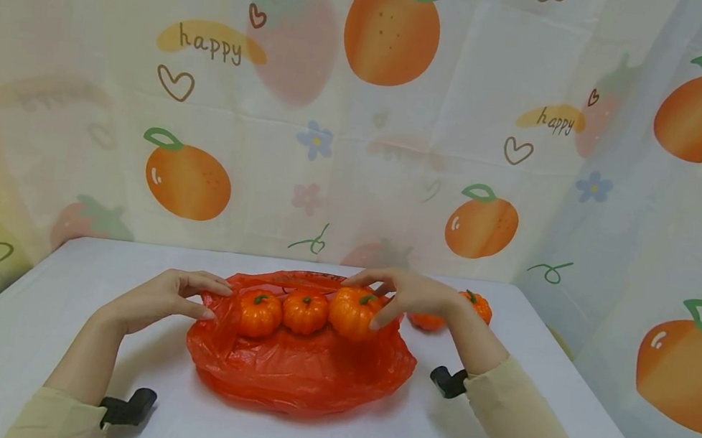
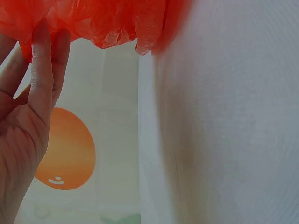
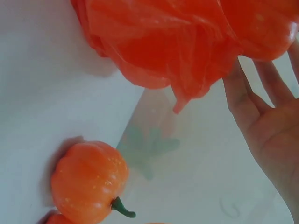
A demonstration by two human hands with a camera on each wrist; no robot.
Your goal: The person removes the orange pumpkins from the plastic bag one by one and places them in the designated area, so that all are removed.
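A red plastic bag [image 1: 286,385] lies spread on the table with its mouth facing up. Three small orange toy pumpkins with green stems show at its opening: a left one [image 1: 260,314], a middle one [image 1: 305,311] and a larger right one [image 1: 350,313]. My right hand [image 1: 410,294] holds that larger pumpkin, thumb on its near right side and fingers over its back. At the bag's left rim, my left hand [image 1: 163,299] pinches the plastic between thumb and fingers. In the left wrist view, the fingertips [image 2: 41,42] disappear into the red folds.
Two more pumpkins stand on the white table [image 1: 469,435] behind my right forearm; one pumpkin [image 3: 91,182] shows fully in the right wrist view. A curtain [image 1: 360,140] printed with fruit hangs along the table's back and sides. Black wrist mounts [image 1: 131,407] stick out below both hands.
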